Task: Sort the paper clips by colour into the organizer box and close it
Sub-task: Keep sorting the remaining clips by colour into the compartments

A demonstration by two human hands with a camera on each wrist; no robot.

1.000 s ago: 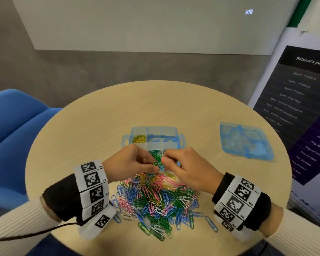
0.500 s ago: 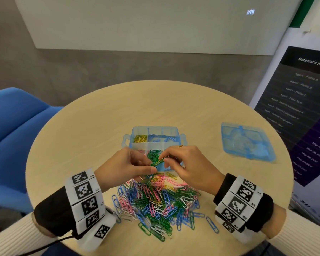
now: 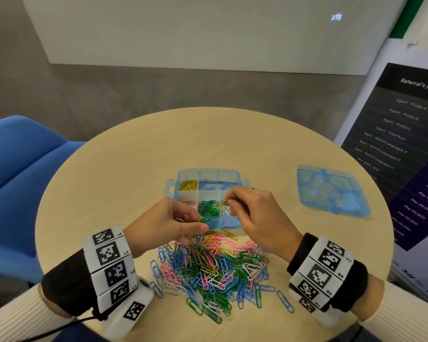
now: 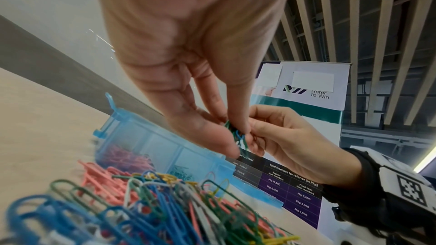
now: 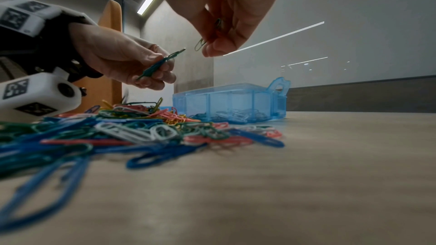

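Head view: loose mixed paper clips [image 3: 208, 270] heaped at near tabletop edge.
Beyond heap, left hand [image 3: 163, 220] pinching green clip [image 3: 204, 219]; right hand [image 3: 255, 211] pinching yellowish clip [image 3: 224, 202] above open organizer box [image 3: 208, 174] mid-table; lid [image 3: 331, 191] apart, toward right edge.

A blue chair [image 3: 27, 183] stands left of the round wooden table [image 3: 139, 154], a printed banner [image 3: 405, 149] stands at the right, and a whiteboard [image 3: 195, 30] hangs behind.
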